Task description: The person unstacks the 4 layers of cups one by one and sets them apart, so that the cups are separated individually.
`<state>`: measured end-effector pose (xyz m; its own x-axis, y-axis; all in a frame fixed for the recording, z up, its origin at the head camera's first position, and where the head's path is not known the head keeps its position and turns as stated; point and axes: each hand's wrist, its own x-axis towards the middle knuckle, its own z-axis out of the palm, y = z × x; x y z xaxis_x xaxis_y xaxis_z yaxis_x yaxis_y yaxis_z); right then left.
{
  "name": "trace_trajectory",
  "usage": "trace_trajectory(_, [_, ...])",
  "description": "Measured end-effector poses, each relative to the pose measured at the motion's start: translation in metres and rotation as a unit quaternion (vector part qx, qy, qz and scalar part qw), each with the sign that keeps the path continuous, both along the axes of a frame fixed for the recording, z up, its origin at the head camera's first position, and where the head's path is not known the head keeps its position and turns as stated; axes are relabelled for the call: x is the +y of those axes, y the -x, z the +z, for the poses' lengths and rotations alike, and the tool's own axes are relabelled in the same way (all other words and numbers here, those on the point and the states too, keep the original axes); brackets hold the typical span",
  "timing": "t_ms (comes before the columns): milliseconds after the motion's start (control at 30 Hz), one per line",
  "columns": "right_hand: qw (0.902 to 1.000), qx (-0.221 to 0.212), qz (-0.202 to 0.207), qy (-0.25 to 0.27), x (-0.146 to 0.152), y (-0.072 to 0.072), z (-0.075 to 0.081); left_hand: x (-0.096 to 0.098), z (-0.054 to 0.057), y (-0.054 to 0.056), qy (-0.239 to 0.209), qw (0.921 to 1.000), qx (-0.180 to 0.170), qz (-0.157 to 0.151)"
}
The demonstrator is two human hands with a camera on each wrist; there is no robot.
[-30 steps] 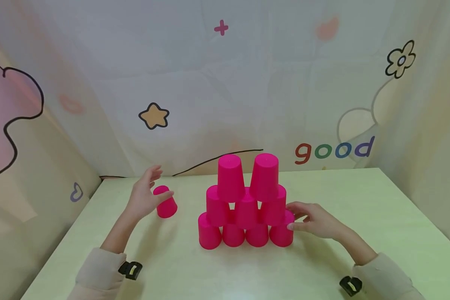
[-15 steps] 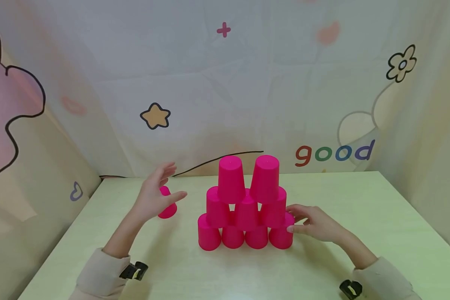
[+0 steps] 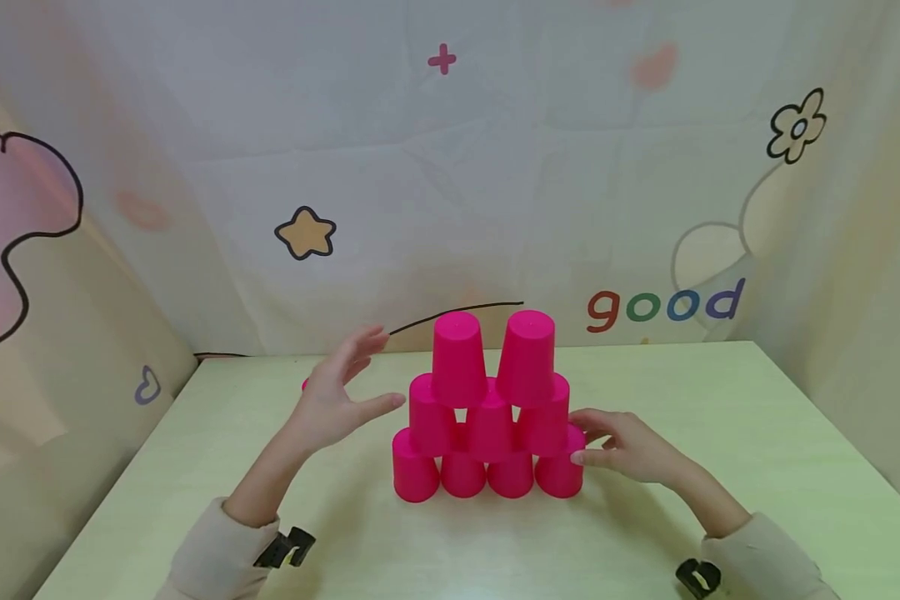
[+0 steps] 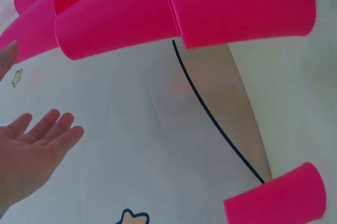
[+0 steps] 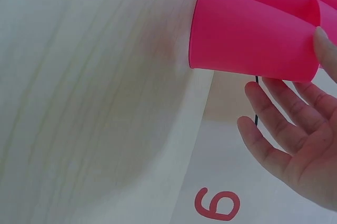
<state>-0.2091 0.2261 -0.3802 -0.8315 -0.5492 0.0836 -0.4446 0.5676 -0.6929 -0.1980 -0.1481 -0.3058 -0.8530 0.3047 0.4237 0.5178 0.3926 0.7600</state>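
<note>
Upside-down pink cups form a stack on the table: several in the bottom row, three in the middle row (image 3: 490, 425), two side by side on top (image 3: 458, 358). My left hand (image 3: 337, 404) hovers just left of the middle row, thumb and fingers spread and holding nothing. Behind it, a separate pink cup (image 4: 279, 197) stands on the table, almost hidden in the head view. At the stack's right end, my right hand (image 3: 633, 446) is at the bottom-right cup (image 5: 253, 37). Its thumb touches that cup near the upper end, and the relaxed fingers lie along the side.
A pale wooden-looking table (image 3: 450, 550) carries everything. Printed cloth (image 3: 375, 183) hangs behind and at both sides, with the word "good" (image 3: 666, 305) low on the back right. A black band (image 3: 285, 548) is at the left sleeve, another black band (image 3: 698, 577) at the right.
My left hand has moved right, away from the lone cup and closer to the stack, now covering most of that cup. The right hand and the stacked cups have stayed put.
</note>
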Motion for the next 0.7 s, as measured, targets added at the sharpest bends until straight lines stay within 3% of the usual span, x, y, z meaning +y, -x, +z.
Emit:
trace_trajectory(400, [1.0, 0.002, -0.004, -0.009, -0.002, -0.002, 0.002, 0.03, 0.003, -0.003, -0.034, 0.9985, 0.034, -0.028])
trace_trajectory(700, [1.0, -0.004, -0.001, -0.005, -0.001, -0.001, 0.001, 0.049, 0.001, 0.0, -0.072, 0.9954, 0.028, -0.057])
